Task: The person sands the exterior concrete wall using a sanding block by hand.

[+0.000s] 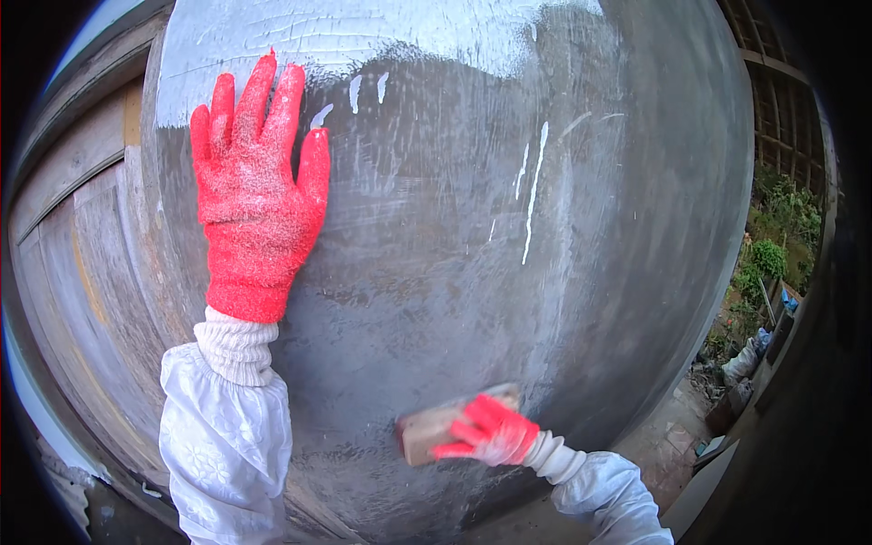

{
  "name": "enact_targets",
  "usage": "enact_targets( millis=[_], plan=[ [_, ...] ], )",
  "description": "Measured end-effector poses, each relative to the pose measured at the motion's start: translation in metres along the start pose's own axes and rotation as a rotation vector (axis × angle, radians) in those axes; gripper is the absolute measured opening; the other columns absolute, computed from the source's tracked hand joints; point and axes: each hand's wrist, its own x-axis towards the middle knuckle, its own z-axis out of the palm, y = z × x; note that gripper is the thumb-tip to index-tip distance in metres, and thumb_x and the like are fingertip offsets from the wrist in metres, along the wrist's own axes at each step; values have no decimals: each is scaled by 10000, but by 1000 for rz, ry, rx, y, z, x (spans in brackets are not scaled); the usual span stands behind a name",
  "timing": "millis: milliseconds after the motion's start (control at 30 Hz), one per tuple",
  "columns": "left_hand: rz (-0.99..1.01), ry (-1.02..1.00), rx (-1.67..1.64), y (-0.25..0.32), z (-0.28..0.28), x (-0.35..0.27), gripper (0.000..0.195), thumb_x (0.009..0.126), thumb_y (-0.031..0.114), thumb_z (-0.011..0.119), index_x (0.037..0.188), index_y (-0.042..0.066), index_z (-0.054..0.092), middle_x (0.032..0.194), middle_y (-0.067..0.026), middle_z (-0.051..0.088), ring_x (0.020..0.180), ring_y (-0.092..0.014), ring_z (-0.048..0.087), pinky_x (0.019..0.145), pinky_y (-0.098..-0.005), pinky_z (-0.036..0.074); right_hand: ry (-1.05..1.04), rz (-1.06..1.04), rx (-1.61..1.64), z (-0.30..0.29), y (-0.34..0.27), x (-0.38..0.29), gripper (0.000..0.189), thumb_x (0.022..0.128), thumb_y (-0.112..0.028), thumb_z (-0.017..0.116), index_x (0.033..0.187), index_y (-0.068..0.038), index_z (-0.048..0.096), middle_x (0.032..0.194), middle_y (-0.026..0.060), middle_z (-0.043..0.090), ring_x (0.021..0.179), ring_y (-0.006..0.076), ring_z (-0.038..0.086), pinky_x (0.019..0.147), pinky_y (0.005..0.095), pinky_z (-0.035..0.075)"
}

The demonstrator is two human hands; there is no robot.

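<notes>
My left hand [255, 191], in a red knit work glove dusted with pale powder, rests palm-first on a grey plastered wall [422, 259]. Its fingers are spread, with the tips over the lower edge of a white-painted area [409, 27]. Low on the same wall, my right hand [501, 432], in a matching glove, grips a rectangular sanding block [429, 432]. The block looks wooden and is slightly blurred, its underside against the wall and hidden from me. White drips [533, 197] run down the bare grey surface between the two hands.
At the left stands a weathered wooden door [88, 245] in its frame. Beyond the wall's right edge are green plants [770, 259], pale sacks [740, 361] and a flat board [702, 484] near the ground. A slatted roof [783, 102] hangs at upper right.
</notes>
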Motion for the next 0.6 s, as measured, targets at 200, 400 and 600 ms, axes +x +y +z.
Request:
enact_targets(
  millis=[200,400,600],
  plan=[
    [-28,-74,40,-1,-12,-5,526,961,192,646,1468,118,526,1559,-89,465,1468,-356,366,1228,-489,227,499,-86,-312,-79,50,93,675,737,-341,815,1354,-175,596,1366,300,492,1159,497,572,958,586,492],
    [-40,-69,-8,10,-9,3,524,957,180,648,1463,114,530,1556,-91,468,1471,-356,360,1228,-492,229,754,181,-370,-144,108,150,770,827,-300,772,1517,-157,460,1476,316,387,1237,515,527,1006,536,487],
    [-41,-43,-22,11,0,2,522,955,179,647,1460,115,533,1556,-89,467,1472,-356,357,1229,-491,227,-117,-108,-54,-6,24,4,339,798,-453,782,1014,-205,701,935,41,650,940,243,655,868,489,503]
  ],
)
